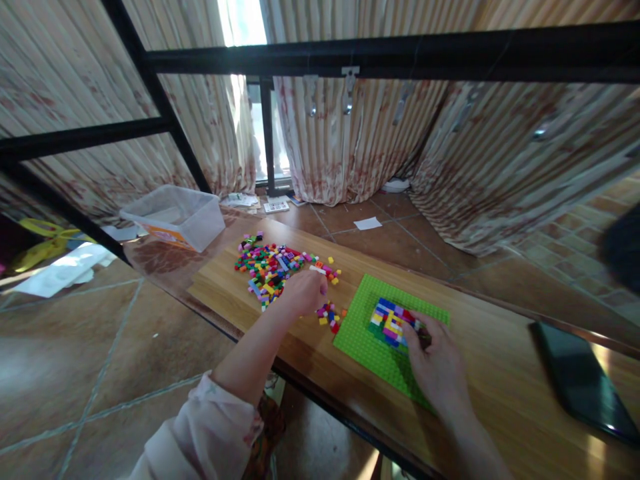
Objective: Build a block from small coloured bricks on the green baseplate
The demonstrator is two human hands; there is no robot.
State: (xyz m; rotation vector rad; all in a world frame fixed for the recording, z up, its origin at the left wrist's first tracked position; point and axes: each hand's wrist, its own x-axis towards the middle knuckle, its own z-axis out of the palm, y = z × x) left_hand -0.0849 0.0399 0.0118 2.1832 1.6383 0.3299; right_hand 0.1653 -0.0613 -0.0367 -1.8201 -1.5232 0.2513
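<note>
My left hand [303,291] is pinched shut over the loose pile of small multicoloured plastic bricks [270,267], though I can't tell what it's got. My right hand [434,360] lies flat on the green studded baseplate [360,333], fingers together, pinning it beside the 1 colourful brick patch [391,323].

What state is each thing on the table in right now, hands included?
Left hand: fingers closed at the edge of the loose bricks.
Right hand: resting on the green baseplate, fingertips at the brick patch.
Plastic tub: open, lidless.
Phone: flat, screen dark.

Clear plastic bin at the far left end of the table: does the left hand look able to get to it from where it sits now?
Probably yes. The left hand rests at the brick pile, and only bare tabletop lies between the pile and the clear plastic bin.
</note>
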